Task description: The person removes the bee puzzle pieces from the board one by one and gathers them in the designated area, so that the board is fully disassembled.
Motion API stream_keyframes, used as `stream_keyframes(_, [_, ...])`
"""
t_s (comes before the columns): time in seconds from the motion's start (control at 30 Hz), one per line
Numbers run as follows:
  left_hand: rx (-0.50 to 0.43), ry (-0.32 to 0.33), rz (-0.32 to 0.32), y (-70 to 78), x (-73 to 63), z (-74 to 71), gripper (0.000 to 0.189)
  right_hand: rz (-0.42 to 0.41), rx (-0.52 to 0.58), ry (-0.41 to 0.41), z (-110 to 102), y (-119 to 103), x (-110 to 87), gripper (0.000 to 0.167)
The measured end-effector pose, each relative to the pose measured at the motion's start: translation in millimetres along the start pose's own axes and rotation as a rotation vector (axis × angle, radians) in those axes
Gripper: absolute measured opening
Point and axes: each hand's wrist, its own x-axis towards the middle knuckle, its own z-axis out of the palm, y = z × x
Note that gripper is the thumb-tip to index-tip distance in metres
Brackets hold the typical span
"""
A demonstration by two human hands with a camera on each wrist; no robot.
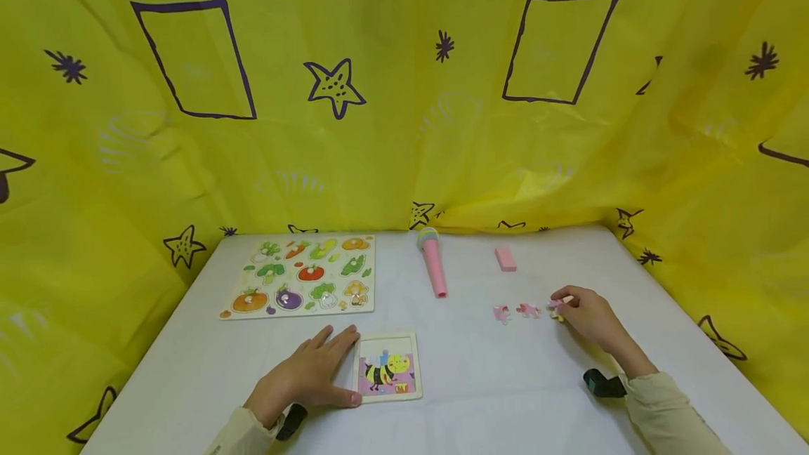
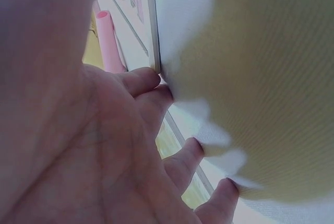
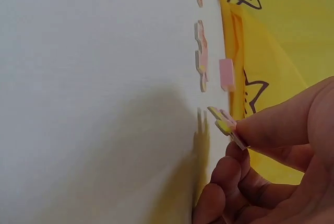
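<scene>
With fingers and thumb of the right hand (image 1: 590,316) nearly together, pinches a pink-and-yellow puzzle piece (image 3: 223,125) over a white table (image 1: 499,385), right of two loose pieces (image 1: 529,311); with the left hand (image 1: 310,374) spread wide, touches the left edge of a bee puzzle tray (image 1: 416,371).

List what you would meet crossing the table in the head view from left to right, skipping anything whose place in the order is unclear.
Vegetable board, bee puzzle, pink microphone, pink block, middle puzzle piece, right hand.
</scene>
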Motion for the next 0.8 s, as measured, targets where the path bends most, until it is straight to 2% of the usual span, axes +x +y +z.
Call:
stream_keyframes(0.33, [-0.006,-0.005,0.008,-2.1,-0.2,1.6,0.104,0.024,-0.031,-0.030,-1.7,0.6,10.8,0.024])
stream_keyframes(0.63, [-0.008,-0.004,0.000,-2.3,-0.4,0.6,0.104,0.087,-0.027,-0.015,-1.6,-0.6,12.7,0.024])
stream_keyframes(0.8, [-0.006,-0.002,0.002,-3.3,-0.6,3.3,0.104,0.079,-0.036,-0.006,-0.9,2.9,11.2,0.021])
